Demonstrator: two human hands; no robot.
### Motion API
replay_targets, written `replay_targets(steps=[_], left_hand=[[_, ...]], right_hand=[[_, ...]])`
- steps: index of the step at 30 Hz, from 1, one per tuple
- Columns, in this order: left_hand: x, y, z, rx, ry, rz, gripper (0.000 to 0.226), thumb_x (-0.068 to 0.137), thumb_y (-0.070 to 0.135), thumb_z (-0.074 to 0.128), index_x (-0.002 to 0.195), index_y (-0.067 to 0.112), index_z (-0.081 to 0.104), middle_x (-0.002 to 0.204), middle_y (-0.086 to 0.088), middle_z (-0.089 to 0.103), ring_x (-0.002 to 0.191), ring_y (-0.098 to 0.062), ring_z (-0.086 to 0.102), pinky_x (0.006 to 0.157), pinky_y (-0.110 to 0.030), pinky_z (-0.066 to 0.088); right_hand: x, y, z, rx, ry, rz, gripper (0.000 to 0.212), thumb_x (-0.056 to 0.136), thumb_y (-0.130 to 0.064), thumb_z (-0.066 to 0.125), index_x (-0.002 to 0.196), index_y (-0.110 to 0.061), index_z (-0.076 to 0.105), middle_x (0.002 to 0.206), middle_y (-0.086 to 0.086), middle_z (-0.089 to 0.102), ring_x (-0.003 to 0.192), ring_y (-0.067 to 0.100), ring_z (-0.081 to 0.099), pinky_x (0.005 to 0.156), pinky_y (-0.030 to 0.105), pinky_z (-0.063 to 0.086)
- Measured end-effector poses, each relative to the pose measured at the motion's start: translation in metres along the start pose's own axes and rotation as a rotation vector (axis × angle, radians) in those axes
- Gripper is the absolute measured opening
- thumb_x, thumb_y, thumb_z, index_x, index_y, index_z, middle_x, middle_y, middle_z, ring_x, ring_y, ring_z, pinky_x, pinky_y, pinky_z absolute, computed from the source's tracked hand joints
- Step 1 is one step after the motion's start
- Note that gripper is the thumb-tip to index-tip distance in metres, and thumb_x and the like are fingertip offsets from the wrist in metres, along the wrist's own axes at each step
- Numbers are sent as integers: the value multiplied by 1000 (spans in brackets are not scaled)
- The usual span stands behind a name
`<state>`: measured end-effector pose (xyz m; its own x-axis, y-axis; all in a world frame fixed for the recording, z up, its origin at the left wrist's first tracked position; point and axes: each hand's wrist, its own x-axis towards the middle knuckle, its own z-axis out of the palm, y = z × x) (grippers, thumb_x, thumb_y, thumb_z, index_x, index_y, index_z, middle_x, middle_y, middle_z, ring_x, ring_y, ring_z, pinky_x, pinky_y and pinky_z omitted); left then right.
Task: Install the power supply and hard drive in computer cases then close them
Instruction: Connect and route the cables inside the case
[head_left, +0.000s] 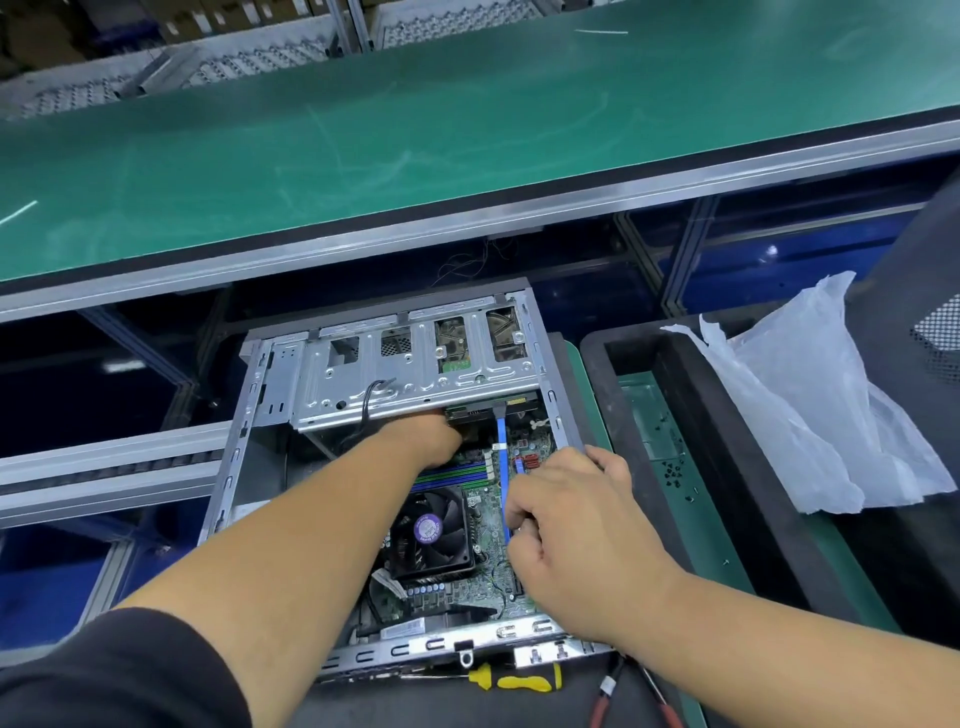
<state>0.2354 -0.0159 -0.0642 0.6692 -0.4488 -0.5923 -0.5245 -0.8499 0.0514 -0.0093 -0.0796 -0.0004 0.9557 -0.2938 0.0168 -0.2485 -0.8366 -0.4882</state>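
Note:
An open computer case lies flat below the bench, its motherboard and black CPU fan showing. A hard drive sits in the metal drive cage at the far end. My left hand reaches under the cage's near edge, its fingers hidden there. My right hand hovers over the board's right side with curled fingers pinching the blue flat cable that runs up to the drive.
A green conveyor bench spans the back. Right of the case stands a black tray with small screws and a crumpled plastic bag. A yellow-handled screwdriver and red-handled pliers lie at the near edge.

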Motion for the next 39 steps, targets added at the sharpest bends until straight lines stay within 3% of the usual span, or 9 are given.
replay_targets(steps=[4,6,8,12,20,24,28,34,39], left_hand=[[-3,2,2,5,4,-10,31,107,31,39,112,14,65,125,-9,63,113,-30,60,98,-40,49],[-4,-1,0,3,-2,35,35,107,32,39,125,15,64,111,-6,65,98,-23,62,77,-30,47],[-8,-8,-1,-60,29,50,36,103,49,49,107,20,69,81,1,59,73,-14,55,57,-26,36],[-25,-28,3,-5,136,-54,45,100,54,55,80,14,59,70,-1,53,64,-17,53,52,-30,36],[-54,-31,16,-347,420,-140,36,106,35,50,82,9,53,88,-15,65,87,-36,64,81,-42,55],[-56,-35,22,-497,406,-104,37,106,39,49,79,14,46,78,-9,57,80,-36,57,87,-48,49],[-54,-39,28,-666,387,-43,28,99,49,59,97,21,62,92,2,69,92,-28,63,102,-53,46],[-51,-37,31,-427,363,-39,34,97,64,53,78,38,65,83,16,65,96,-24,54,87,-40,26],[-46,-39,29,-454,324,-22,31,95,64,56,77,41,66,76,13,63,99,-29,58,87,-41,33]], right_hand=[[1,0,0,-22,-15,2,14,80,-30,36,74,-34,48,73,-17,52,97,4,42,117,44,20],[1,0,-1,-25,-23,5,15,81,-30,36,75,-35,49,74,-18,53,97,4,42,118,44,20],[1,-1,-2,-28,-22,7,16,81,-31,34,76,-35,49,75,-18,52,97,4,42,118,44,19],[1,0,-1,-13,-17,15,18,81,-30,34,77,-34,51,74,-17,52,95,5,42,119,44,19],[1,1,1,12,10,13,16,80,-29,37,74,-35,50,73,-19,51,93,3,43,118,45,22],[1,0,-1,5,9,16,16,80,-30,35,75,-35,49,73,-19,49,94,3,42,118,44,21],[1,0,-1,5,4,21,18,80,-29,34,75,-34,50,74,-18,50,94,4,42,119,45,20],[1,1,-1,12,11,15,17,80,-27,35,74,-34,50,71,-17,48,91,4,41,117,44,21],[1,1,0,14,19,3,18,81,-26,36,76,-34,52,72,-18,50,92,4,42,118,45,21]])
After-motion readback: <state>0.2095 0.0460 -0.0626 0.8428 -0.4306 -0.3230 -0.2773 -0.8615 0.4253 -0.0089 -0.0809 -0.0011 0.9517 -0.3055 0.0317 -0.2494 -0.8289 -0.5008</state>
